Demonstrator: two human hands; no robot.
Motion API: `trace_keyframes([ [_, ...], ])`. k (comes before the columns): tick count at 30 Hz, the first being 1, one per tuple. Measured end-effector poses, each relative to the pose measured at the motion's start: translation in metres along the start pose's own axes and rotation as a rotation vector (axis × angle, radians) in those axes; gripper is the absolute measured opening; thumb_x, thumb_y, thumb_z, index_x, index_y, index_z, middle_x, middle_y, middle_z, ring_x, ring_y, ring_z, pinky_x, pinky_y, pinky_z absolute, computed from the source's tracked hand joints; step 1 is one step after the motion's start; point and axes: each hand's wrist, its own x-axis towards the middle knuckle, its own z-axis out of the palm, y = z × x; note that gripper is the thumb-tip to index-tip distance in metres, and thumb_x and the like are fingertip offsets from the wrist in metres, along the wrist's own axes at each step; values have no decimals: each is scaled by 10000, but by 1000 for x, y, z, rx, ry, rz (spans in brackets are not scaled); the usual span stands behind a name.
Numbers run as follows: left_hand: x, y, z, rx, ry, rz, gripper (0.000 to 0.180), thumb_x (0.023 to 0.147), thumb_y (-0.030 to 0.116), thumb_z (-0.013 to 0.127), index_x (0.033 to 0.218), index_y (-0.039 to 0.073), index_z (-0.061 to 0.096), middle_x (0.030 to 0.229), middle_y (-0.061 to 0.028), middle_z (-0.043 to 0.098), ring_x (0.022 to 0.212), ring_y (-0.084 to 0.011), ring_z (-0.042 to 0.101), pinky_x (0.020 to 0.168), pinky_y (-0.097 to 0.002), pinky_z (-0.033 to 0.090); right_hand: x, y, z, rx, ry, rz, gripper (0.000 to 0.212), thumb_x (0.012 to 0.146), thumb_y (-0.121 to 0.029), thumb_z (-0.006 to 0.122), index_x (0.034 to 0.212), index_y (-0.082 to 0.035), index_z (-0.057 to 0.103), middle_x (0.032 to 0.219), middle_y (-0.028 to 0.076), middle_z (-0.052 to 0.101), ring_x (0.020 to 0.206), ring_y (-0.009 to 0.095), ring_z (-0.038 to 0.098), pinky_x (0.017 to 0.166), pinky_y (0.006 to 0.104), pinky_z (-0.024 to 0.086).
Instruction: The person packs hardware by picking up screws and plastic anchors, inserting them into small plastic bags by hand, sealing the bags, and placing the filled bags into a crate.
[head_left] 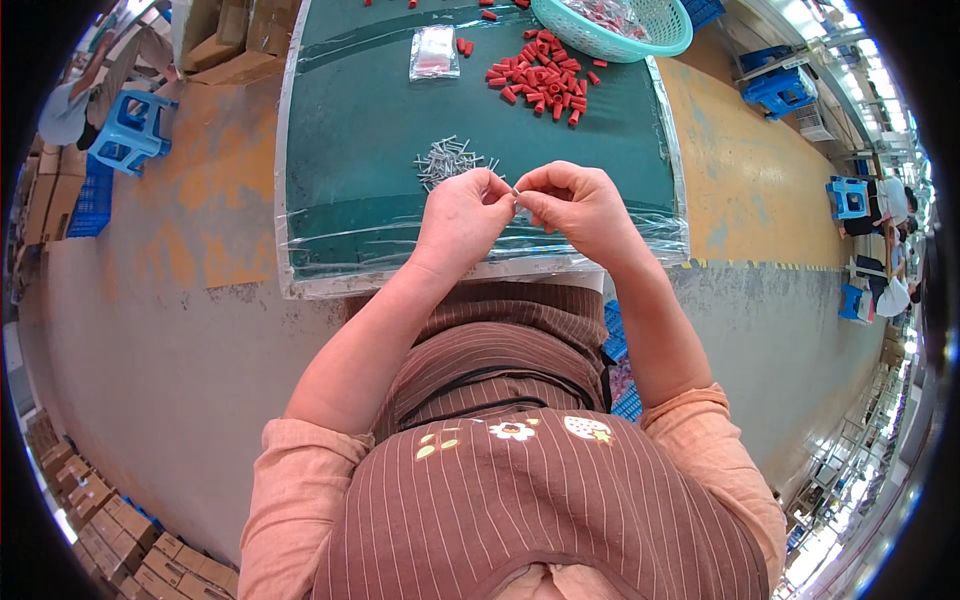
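My left hand (468, 215) and my right hand (577, 208) meet over the near part of the green-topped table (360, 130). Thumb and forefinger of each are pinched at a tiny metal piece (515, 193) that looks like a screw; most of it is covered by the fingertips. Just beyond my left hand lies a loose pile of silver screws (445, 162). Farther off, to the right, spreads a heap of short red plastic tubes (545, 75). A small clear plastic bag (434, 54) with something red inside lies flat to the left of that heap.
A pale turquoise basket (612, 40) holding clear bags sits at the far right of the table. Clear film wraps the table's near edge. Blue stools (133, 130) and cardboard boxes (245, 45) stand on the floor to the left. Other people (890, 200) are off at the right.
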Motion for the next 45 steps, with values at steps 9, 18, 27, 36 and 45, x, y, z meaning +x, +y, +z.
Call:
trace_keyframes([
  [9, -2, -1, 3, 23, 35, 34, 146, 796, 143, 652, 829, 1, 647, 749, -58, 657, 692, -108, 584, 671, -268, 478, -1, 1, -1, -399, 77, -161, 106, 828, -58, 677, 902, 16, 669, 757, 24, 587, 670, 79, 545, 604, 233, 463],
  [18, 0, 4, 8, 34, 31, 7, 146, 800, 146, 645, 828, 3, 645, 752, -69, 655, 693, -126, 590, 672, -283, 481, -4, -16, 3, -795, 66, -176, 164, 822, -98, 577, 914, -23, 690, 894, 173, 607, 895, 353, 597, 803, 415, 479],
  [27, 1, 3, 10, 43, 52, 43, 145, 793, 144, 641, 823, 2, 642, 744, -76, 650, 687, -138, 590, 679, -282, 482, -9, -15, -6, -573, 104, -235, 174, 823, -67, 577, 959, -18, 674, 882, 172, 623, 879, 348, 605, 791, 401, 481],
  [36, 1, 10, 10, 51, 40, 36, 155, 789, 154, 651, 817, 2, 644, 725, -75, 646, 660, -130, 579, 655, -284, 477, -10, -24, 2, -781, 105, -351, 212, 804, -51, 597, 1006, -34, 660, 894, 149, 639, 868, 322, 614, 765, 384, 492],
  [45, -1, 6, 7, -58, 46, 5, 123, 777, 119, 654, 817, 3, 653, 736, -28, 644, 684, -93, 566, 646, -254, 462, -16, 6, -17, -467, 117, -226, 235, 801, -56, 644, 1033, -22, 653, 957, 131, 637, 874, 259, 629, 772, 351, 502],
])
